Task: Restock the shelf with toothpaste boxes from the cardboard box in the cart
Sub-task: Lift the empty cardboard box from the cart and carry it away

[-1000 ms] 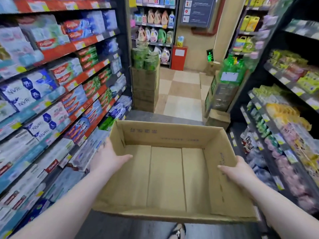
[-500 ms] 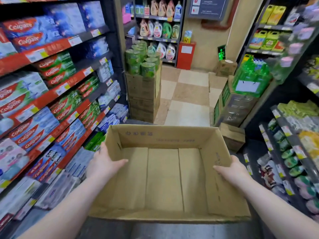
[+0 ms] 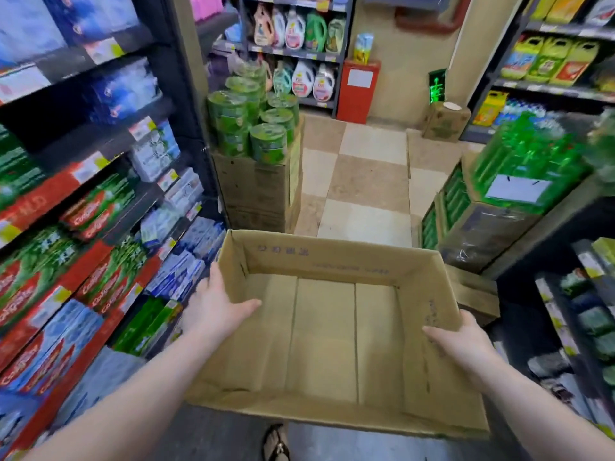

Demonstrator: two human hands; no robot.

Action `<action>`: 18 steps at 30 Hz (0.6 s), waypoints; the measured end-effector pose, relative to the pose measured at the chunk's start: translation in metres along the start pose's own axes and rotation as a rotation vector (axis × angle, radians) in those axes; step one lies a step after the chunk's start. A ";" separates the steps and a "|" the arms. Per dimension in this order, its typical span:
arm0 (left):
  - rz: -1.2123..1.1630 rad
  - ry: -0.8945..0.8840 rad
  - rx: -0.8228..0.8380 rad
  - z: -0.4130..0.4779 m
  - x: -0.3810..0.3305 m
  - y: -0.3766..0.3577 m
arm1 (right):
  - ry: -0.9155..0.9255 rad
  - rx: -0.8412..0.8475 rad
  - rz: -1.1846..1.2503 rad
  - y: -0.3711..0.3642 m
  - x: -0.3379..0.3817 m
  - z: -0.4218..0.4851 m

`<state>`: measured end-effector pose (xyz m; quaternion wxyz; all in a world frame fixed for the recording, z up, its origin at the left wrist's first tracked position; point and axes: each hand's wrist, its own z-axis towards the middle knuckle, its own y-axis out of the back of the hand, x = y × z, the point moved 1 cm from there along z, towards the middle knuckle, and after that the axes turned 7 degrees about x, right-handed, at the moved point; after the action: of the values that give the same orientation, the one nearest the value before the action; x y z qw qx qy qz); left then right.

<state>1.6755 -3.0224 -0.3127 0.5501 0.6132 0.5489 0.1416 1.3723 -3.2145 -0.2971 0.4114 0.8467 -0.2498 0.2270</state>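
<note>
I hold an open brown cardboard box [image 3: 326,341] in front of me, above the floor. Its inside shows only bare cardboard. My left hand [image 3: 216,307] grips the box's left wall, thumb inside. My right hand [image 3: 462,341] grips the right wall the same way. The shelf [image 3: 96,241] on my left carries rows of red, green and blue toothpaste boxes [image 3: 100,211]. No cart is in view.
A stack of cartons topped with green canisters [image 3: 256,128] stands ahead left at the aisle's end. Green bottle packs on cartons [image 3: 519,168] stand ahead right. Shelves of goods line the right side [image 3: 585,311]. Tiled floor [image 3: 366,181] runs ahead; my sandalled foot [image 3: 276,444] shows below.
I have moved forward along the aisle with the box in both hands; the carton stacks ahead are closer and the shelf on the left has slid past.
</note>
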 end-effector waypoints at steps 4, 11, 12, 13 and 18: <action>0.031 -0.011 0.025 0.084 -0.043 -0.003 | -0.044 0.009 0.034 0.002 0.044 0.073; 0.006 0.034 0.071 0.219 -0.095 -0.037 | -0.098 0.030 0.022 -0.010 0.098 0.221; 0.007 0.060 0.071 0.236 -0.101 -0.044 | -0.106 0.044 0.020 -0.013 0.103 0.244; 0.007 0.089 0.069 0.254 -0.106 -0.052 | -0.112 0.060 0.018 -0.017 0.109 0.267; -0.021 0.199 0.070 0.342 -0.120 -0.095 | -0.137 0.169 0.025 -0.045 0.133 0.377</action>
<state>1.8494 -3.3191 -0.4613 0.4726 0.6092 0.6118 0.1768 1.5698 -3.5271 -0.4548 0.3176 0.8887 -0.2676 0.1941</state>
